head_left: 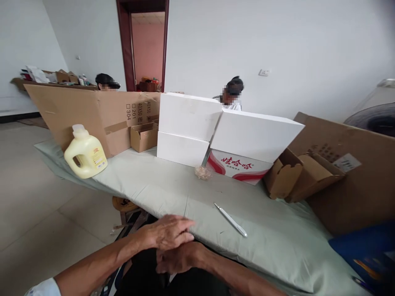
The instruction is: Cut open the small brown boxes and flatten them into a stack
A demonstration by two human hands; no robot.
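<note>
At the near edge of the table, my left hand (173,232) rests across the top of my right wrist or hand, its fingers stretched out to the right and nothing visible in them. Under it, over my lap, my right hand (177,258) is curled inward; whatever its fingers hold, if anything, is hidden. A slim silver scalpel handle (231,220) lies on the green tablecloth (173,189), to the right of both hands and apart from them. Farther back, a small clear plastic bundle (203,172) sits by the white boxes.
White boxes (188,119) and a red-and-white carton (237,166) stand along the back. Cardboard boxes (120,119) flank them, with a yellow jug (86,154) at left and a blue item (367,250) at right. Two people (233,92) are behind the boxes.
</note>
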